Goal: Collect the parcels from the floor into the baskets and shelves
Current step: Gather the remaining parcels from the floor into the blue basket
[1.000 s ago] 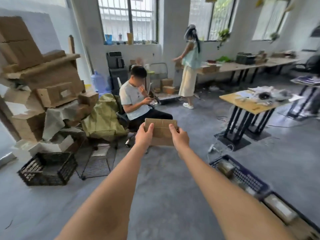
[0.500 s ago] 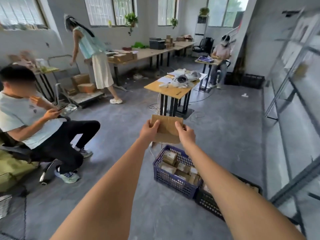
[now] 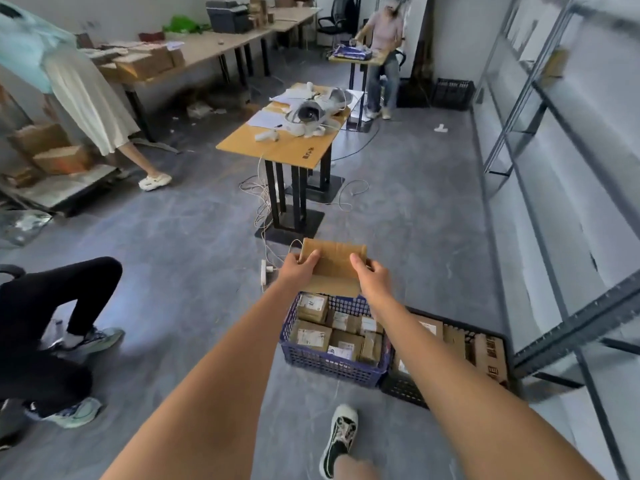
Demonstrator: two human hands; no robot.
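A flat brown cardboard parcel [image 3: 334, 268] is gripped at its two ends by the left hand [image 3: 298, 270] and right hand [image 3: 371, 276], fingers curled, above the blue plastic basket [image 3: 329, 363] of parcels; lowering into it is judged next.

I can read nothing here. White labels [image 3: 311, 301] on the parcels in the blue basket [image 3: 332, 367] below my hands are too blurred, as are the small dark mark on the table edge [image 3: 307, 153] beyond them and the red print on the cartons [image 3: 491, 355] right of them.
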